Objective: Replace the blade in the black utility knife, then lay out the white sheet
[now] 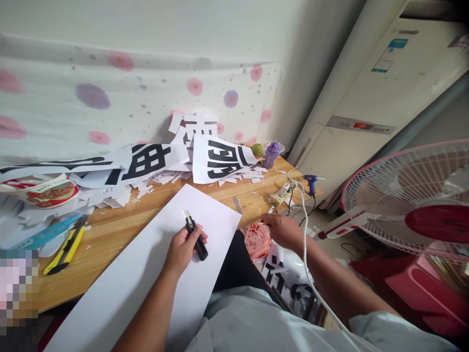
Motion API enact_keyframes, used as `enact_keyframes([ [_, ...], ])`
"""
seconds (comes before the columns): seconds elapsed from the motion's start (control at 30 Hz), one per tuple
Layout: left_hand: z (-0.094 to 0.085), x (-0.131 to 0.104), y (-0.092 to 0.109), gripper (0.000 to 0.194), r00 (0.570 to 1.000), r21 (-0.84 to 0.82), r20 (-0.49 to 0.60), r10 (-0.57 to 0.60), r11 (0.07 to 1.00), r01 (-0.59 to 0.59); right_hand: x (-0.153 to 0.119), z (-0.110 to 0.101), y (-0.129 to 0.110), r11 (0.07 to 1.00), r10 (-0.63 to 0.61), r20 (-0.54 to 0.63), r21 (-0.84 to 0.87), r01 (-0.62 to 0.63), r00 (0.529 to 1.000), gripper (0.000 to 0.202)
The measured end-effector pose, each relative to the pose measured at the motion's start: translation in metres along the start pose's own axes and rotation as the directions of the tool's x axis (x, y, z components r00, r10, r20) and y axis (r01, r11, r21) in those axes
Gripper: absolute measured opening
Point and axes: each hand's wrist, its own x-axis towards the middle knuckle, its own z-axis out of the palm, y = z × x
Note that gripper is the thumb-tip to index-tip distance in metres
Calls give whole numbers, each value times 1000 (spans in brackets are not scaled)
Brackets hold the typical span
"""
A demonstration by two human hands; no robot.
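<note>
Cutter (pixel 200 247) — partly behind left fingers (pixel 194 234)

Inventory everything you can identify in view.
Table: one, brown, centre
Blank sheet: one, white, foreground
Cutter: one, black, above sheet
Second cutter: one, yellow-black, left
Blue strip: one, blue, left
Printed sheets: several, white, table back
Scraps: many, white, table back
Bowl: one, red-white, left
Bottle: one, purple, table back
Glue gun: one, blue, right
Power strip: one, cream, right
Fan: one, pink-white, right
Appliance: one, white, upper right
Floral cloth: one, white, background
Shirt: one, grey, foreground
Left hand: one, bare, holding cutter
Right hand: one, bare, by table edge
</note>
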Motion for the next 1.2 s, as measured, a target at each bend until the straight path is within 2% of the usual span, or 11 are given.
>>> enact_keyframes([
  [0.07, 0, 1, -1, 61, 1000, 5, -2, 1, 1000, -1, 12, 3, 6, 999, 25, -94, -28, -28, 995, 62],
  [0.2, -2, 1, -3, 60, 1000, 21, -6, -3, 1000, 3, 25, 23, 13, 997, 13, -49, -77, -16, 999, 65],
  [0.33, -4, 3, -8, 57, 1000, 19, -3, -5, 1000, 5, 7, 23, 5, 995, 13, -8, -97, -14, 1000, 59],
  [0.47, -2, 4, -8, 56, 1000, 26, -10, 0, 1000, 0, -16, 7, -9, 990, 122, 156, -89, -109, 980, 35],
  [0.53, 3, 2, -4, 57, 999, 7, -30, -14, 1000, 15, -21, 6, -17, 995, 103, 157, -23, -101, 982, 33],
  [0.63, 13, -4, 4, 60, 999, -60, -25, -23, 998, 21, -20, 17, -34, 976, 32, 76, 213, -47, 997, 35],
  [0.73, 23, -12, 7, 58, 998, -96, 51, 25, 995, -20, -14, 30, -60, 882, -54, 1, 469, 47, 999, 34],
  [0.8, 28, -19, 6, 54, 999, -110, 36, 39, 993, -34, -12, 35, -79, 813, -109, -26, 573, 104, 994, 30],
  [0.93, 29, -32, 2, 48, 998, -144, -9, 60, 988, -61, -8, 46, -105, 712, -119, -49, 691, 119, 992, 27],
  [1.07, 28, -40, 1, 46, 997, -104, 31, 75, 992, -72, -7, 67, -108, 633, -91, -68, 766, 110, 994, 34],
  [1.2, 31, -46, 3, 51, 996, -23, 25, 84, 996, -84, -12, 90, -98, 598, -29, -57, 799, 63, 998, 38],
])
